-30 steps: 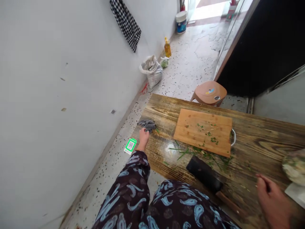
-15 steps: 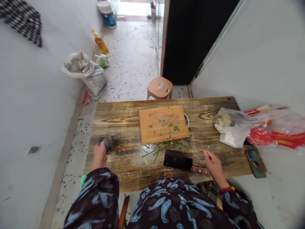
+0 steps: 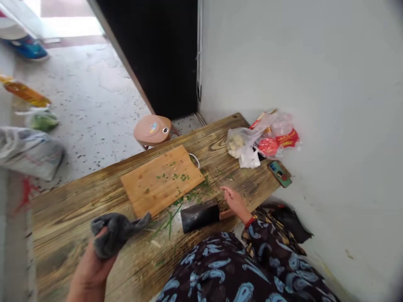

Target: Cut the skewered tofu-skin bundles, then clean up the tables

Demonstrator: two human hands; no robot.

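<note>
My left hand (image 3: 96, 264) is closed round a bunched dark grey cloth (image 3: 115, 235), raised over the left of the wooden table, one end of the cloth hanging towards the cutting board. My right hand (image 3: 236, 203) hovers by the cleaver's handle with its fingers drawn together; what they hold, if anything, is too small to make out. The cleaver (image 3: 200, 217) lies flat, its dark blade pointing left. Beyond it is a wooden cutting board (image 3: 157, 180) with chopped green bits (image 3: 184, 177) on it. Longer green stems (image 3: 170, 224) are scattered between board and blade.
The wooden table (image 3: 78, 209) meets a white wall on the right. Plastic bags (image 3: 248, 144) with pale and red contents lie at its far right, near a green phone (image 3: 279, 173). Past the far edge stands a pinkish stool (image 3: 153, 129). An oil bottle (image 3: 27, 92) is on the floor.
The view has swung to the right. My left hand has lifted the grey cloth off the tabletop and brought it nearer the cutting board. My right hand stays beside the cleaver.
</note>
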